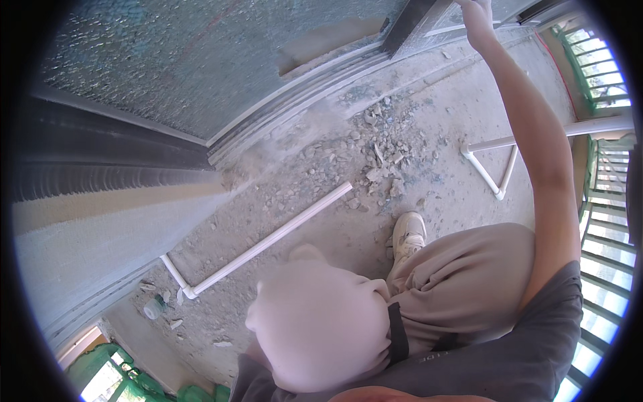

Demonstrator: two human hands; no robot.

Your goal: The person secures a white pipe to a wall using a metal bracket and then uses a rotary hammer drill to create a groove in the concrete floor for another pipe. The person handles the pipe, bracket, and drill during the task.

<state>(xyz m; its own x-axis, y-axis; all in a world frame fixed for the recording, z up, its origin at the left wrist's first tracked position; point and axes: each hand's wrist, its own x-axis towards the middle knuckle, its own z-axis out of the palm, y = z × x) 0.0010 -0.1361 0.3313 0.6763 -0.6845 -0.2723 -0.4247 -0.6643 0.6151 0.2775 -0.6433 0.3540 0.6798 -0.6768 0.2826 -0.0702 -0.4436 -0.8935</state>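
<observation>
My right arm stretches up along the right side, with my right hand (477, 23) at the top edge, beside or touching a dark metal window or door frame (408, 30); its fingers are too cut off to tell their grip. My left hand is not visible; only a sliver of skin shows behind my raised, pale-trousered knee. Above the rubble-strewn floor is a textured glass panel (181, 60) with a torn-looking patch, set in a track (301, 80). A pillar (107, 201) with a dark upper band stands at the left.
White pipe assemblies lie or stand left (268, 241) and right (485, 173). Broken rubble (382, 167) is scattered along the threshold. A small translucent container (154, 307) lies lower left. Railings (603, 268) with green parts line the right edge; green material (100, 362) shows lower left. My shoe (408, 234) rests on the floor.
</observation>
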